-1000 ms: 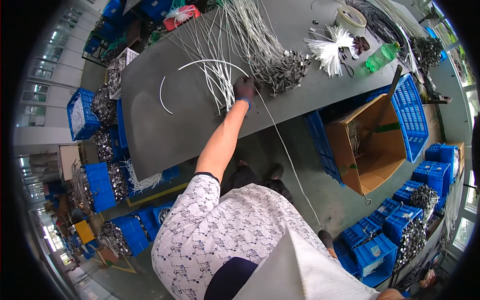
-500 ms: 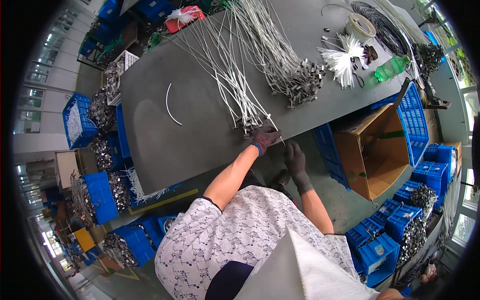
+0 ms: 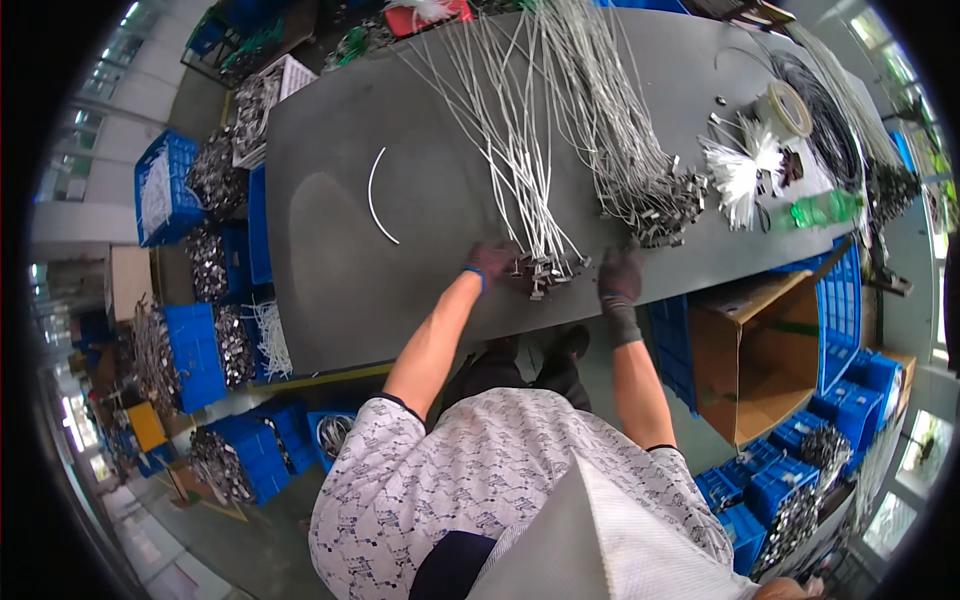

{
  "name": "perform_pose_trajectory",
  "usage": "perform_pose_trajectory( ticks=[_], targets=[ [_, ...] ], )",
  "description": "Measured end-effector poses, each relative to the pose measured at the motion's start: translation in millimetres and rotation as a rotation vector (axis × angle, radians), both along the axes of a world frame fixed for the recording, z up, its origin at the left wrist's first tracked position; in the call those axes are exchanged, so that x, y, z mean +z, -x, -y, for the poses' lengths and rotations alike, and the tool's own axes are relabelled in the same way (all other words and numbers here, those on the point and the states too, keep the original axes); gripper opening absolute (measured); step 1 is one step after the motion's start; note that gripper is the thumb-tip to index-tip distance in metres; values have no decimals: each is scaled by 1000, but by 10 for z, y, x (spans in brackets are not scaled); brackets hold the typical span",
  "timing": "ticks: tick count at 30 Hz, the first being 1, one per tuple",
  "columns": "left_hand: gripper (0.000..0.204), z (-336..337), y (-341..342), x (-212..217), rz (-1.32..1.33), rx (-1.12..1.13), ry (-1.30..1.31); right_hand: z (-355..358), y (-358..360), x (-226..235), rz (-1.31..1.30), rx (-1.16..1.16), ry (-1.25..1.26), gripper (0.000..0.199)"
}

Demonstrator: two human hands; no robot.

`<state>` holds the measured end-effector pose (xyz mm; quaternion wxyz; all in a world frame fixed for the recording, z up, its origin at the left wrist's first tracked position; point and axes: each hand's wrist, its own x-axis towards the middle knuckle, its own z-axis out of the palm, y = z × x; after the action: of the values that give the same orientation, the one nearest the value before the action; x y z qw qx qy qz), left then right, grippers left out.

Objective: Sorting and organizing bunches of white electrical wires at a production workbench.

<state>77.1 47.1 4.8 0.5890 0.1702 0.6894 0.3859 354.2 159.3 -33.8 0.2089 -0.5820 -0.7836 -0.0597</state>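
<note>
A fan of white cables (image 3: 515,170) lies on the grey table (image 3: 330,280), its metal end pieces (image 3: 548,270) gathered near the front edge. My left hand (image 3: 492,260), in a dark glove, grips those metal ends from the left. My right hand (image 3: 620,276), also gloved, rests at the table's front edge just right of the ends, fingers spread, holding nothing. A second, thicker bundle of cables (image 3: 615,140) ends in a heap of metal clips (image 3: 665,212) just behind my right hand. One loose curved white cable (image 3: 374,200) lies alone to the left.
A white bunch of ties (image 3: 738,172), a tape roll (image 3: 785,106) and a green bottle (image 3: 825,210) sit at the table's right end. An open cardboard box (image 3: 760,355) stands on the floor at the right. Blue crates (image 3: 195,350) of metal parts line the left side.
My left hand has pulled back from far across the table to the cable ends near the front edge. My right hand has come up from below the table to its edge.
</note>
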Motion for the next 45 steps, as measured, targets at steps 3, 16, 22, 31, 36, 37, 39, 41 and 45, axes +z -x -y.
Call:
perform_pose_trajectory(
  ticks=[3,16,22,31,36,37,39,41,45],
  targets=[
    [32,846,1492,-858,-692,430,78,-394,356,215,-197,-66,498,52],
    [29,805,2704,-838,-1040,263,737,486,-953,148,-865,-212,1392,22],
    [23,937,2730,-1105,-1369,-1016,765,2454,-2958,353,446,-150,1132,24],
    [13,905,512,-754,269,768,-155,3871,-4843,161,119,134,1469,27],
    [12,297,-1386,-497,815,766,-157,3597,-4703,689,153,-247,1404,25],
    [11,212,-1724,-418,799,657,-180,3564,-4722,672,148,-249,1401,25],
    [12,60,-2364,-181,602,555,-213,3577,-4800,664,308,-307,1371,24],
    [18,-117,-2769,10,426,527,-82,3630,-4873,594,277,-306,1323,24],
    [15,-284,-3233,-277,320,536,78,3745,-4849,597,222,-358,1237,22]
  ],
)
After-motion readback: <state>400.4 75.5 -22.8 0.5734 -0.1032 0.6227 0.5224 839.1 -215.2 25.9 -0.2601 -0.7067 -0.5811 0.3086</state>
